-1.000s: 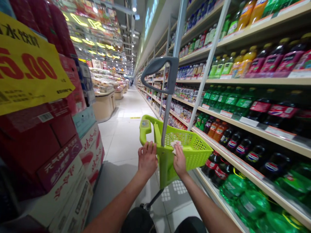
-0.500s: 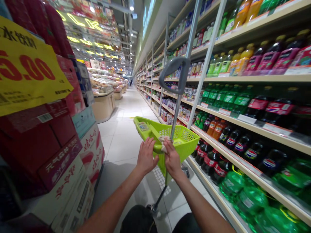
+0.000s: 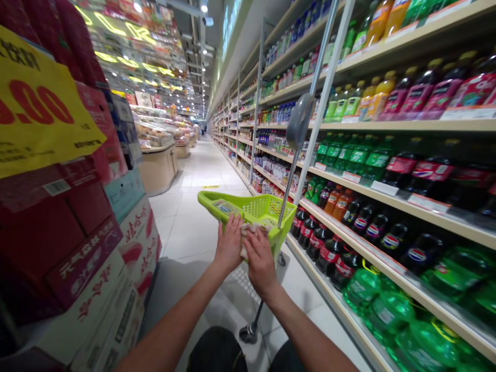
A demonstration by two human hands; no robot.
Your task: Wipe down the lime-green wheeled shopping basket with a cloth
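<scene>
Drink shelves (image 3: 391, 125) stand to your right, the green basket (image 3: 260, 207) ahead. Your right hand (image 3: 262, 261), fingers bent, holds a crumpled cloth (image 3: 250, 227) against it; your left hand (image 3: 229, 245), fingers nearly straight, touches it alongside.

Here the left edge is slicing through the yellow price sign (image 3: 50, 111), the top edge is cropping the metal pole (image 3: 290, 181)! Mid-frame, the right hand (image 3: 262, 261) is covering much of the cloth (image 3: 248, 228), the left hand (image 3: 228, 244) is hiding part of the green basket (image 3: 256, 206), while distant shelf goods (image 3: 246, 119), upper centre, are blurring together.
</scene>
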